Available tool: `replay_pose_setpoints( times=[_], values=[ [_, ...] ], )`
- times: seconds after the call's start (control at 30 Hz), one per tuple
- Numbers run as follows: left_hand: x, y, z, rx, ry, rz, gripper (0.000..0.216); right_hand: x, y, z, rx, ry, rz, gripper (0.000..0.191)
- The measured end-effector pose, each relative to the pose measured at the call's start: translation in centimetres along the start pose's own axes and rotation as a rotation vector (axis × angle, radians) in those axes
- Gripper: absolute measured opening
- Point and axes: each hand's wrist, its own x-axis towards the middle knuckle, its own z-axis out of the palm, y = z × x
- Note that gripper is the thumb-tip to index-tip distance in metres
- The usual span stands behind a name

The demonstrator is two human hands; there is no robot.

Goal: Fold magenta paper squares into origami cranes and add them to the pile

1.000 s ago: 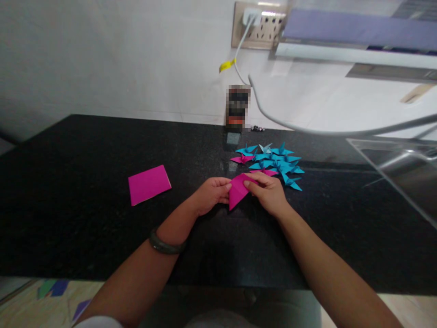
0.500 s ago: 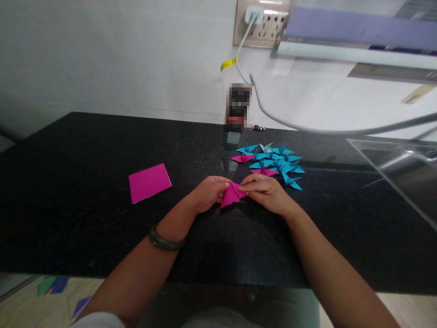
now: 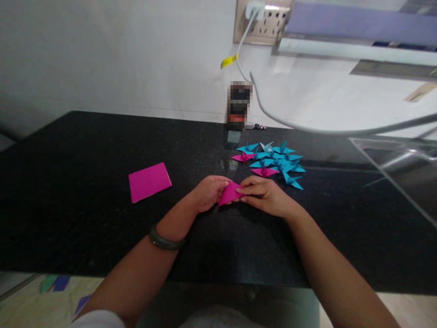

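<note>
Between both hands, just above the dark counter, is a pink sheet of origami paper (image 3: pixel 229 193) folded into a small pointed shape. My left hand (image 3: pixel 209 193) pinches its left side, with a dark bangle (image 3: pixel 166 239) on that forearm. From the right, my right hand (image 3: pixel 264 193) presses its thumb and fingers on the paper's other edge. Beyond my right hand lies a cluster of folded paper cranes, several of them blue (image 3: pixel 278 162), along with a pink crane (image 3: pixel 264 171) and another pink crane (image 3: pixel 243 157). A stack of pink paper (image 3: pixel 150 182) rests to the left.
A pixelated phone-like object (image 3: pixel 239 105) leans on the wall behind the cranes. A grey cable (image 3: pixel 307 130) runs along the wall at right, below a socket (image 3: pixel 264 23). A sink (image 3: pixel 409 168) borders the black counter (image 3: pixel 85 218) on the right.
The right side of the folded pink paper has been pressed over, so the piece looks narrower and its loose flap no longer shows. My right fingers have shifted slightly on it.
</note>
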Motion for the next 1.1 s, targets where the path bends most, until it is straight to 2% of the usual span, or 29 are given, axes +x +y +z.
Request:
replay_pose_setpoints(
  times=[0.37, 0.77, 1.1],
  values=[
    [0.23, -0.26, -0.23, -0.017, 0.026, 0.015, 0.011, -0.05, 0.12, 0.19, -0.061, 0.007, -0.010, 0.035],
    [0.13, -0.14, 0.04, 0.018, 0.087, 0.003, 0.012, -0.03, 0.35, 0.07, -0.150, -0.014, -0.018, 0.030],
    [0.13, -0.22, 0.13, 0.003, 0.067, 0.005, 0.011, 0.17, 0.31, 0.15, -0.257, 0.032, -0.044, 0.035]
  ],
)
